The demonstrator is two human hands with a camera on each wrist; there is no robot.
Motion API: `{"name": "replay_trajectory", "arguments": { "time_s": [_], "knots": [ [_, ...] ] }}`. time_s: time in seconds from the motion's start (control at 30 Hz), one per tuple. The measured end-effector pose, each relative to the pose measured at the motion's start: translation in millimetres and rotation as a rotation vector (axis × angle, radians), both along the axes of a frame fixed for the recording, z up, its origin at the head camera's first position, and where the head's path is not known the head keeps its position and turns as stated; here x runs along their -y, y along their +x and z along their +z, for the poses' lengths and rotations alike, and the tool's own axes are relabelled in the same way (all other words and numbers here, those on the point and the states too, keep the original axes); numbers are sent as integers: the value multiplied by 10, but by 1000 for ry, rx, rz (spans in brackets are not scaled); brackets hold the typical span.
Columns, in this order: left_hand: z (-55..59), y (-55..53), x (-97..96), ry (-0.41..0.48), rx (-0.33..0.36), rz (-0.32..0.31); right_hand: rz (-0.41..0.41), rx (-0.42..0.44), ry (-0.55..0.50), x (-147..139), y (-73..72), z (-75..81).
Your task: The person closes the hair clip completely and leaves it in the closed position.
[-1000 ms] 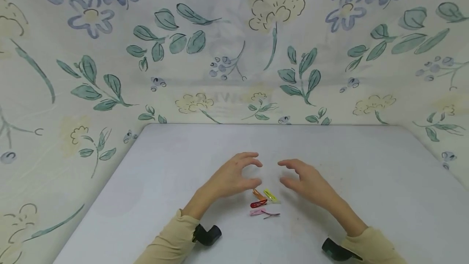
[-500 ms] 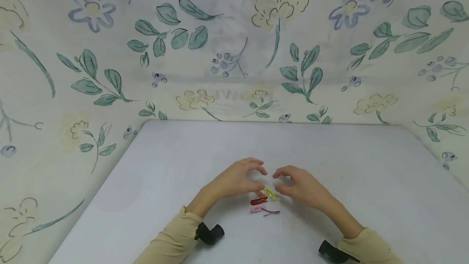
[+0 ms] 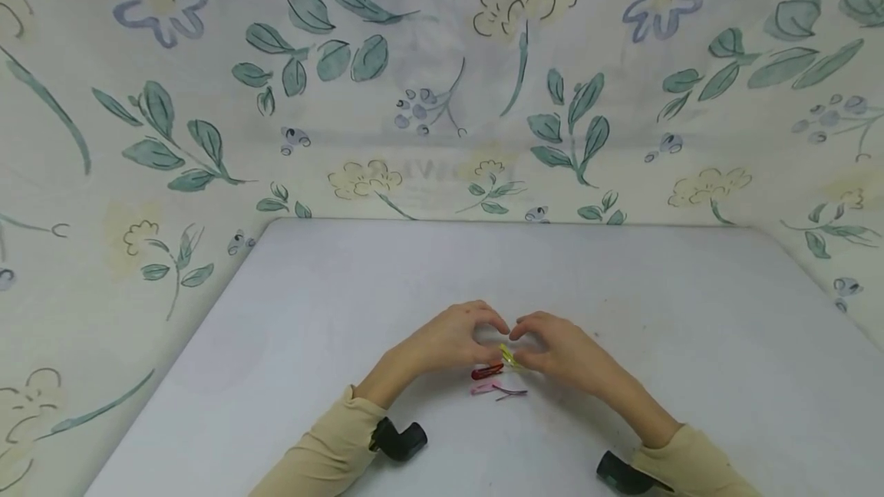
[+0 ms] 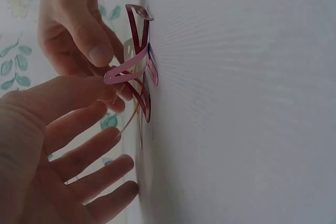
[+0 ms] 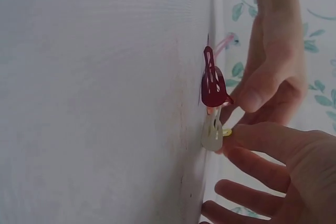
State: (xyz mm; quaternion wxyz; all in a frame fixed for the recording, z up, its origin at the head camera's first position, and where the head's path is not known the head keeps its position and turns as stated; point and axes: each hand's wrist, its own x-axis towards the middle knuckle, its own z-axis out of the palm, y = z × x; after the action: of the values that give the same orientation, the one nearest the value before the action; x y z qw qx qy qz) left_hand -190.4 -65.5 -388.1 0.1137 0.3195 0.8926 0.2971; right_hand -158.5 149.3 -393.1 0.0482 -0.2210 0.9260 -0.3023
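Several snap hair clips lie in a small cluster on the white table. In the head view I see a yellow clip (image 3: 509, 357), a red clip (image 3: 486, 372), a pink clip (image 3: 483, 388) and a dark, thin clip (image 3: 511, 393). A pale whitish clip (image 5: 212, 135) shows in the right wrist view. My left hand (image 3: 452, 337) arches over the cluster's left side, its thumb hiding the orange clip in the head view. Opposite it, my right hand (image 3: 569, 353) has its thumb by the yellow clip. Fingers of both hands are spread and loosely bent; contact with the clips is unclear.
The white tabletop (image 3: 345, 274) extends around the clips on all sides. Behind and beside it hangs a floral cloth (image 3: 428, 167). Black wrist cameras sit at the left cuff (image 3: 400, 439) and right cuff (image 3: 625, 472).
Both hands have moved toward each other and closer around the clips; their fingertips now nearly meet. The orange clip, seen earlier, is now hidden by the left hand. The head view has tilted slightly.
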Motion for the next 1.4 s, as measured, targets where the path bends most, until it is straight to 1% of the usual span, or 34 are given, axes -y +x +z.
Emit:
{"name": "replay_trajectory", "arguments": {
  "time_s": [0.23, 0.37, 0.5, 0.73, 0.93, 1.03, 1.4],
  "knots": [
    [9, 25, -11, -69, -71, -2, 0, -24, 64, 67, 8, 4],
    [10, 41, -11, -74, -106, -1, 24, -56, 82, 84, 14, 11],
    [9, 59, -16, -79, -137, 14, 49, -77, 91, 83, 19, 16],
    [-15, 66, -62, -87, -156, 18, 36, -75, 112, 59, 52, 16],
    [-47, 59, -80, -101, -188, 16, 19, -65, 119, 55, 72, 10],
    [-57, 60, -81, -100, -190, 18, 9, -55, 120, 60, 81, 7],
    [-50, 73, -73, -88, -210, 12, -28, -47, 136, 103, 75, -16]
  ]
}}
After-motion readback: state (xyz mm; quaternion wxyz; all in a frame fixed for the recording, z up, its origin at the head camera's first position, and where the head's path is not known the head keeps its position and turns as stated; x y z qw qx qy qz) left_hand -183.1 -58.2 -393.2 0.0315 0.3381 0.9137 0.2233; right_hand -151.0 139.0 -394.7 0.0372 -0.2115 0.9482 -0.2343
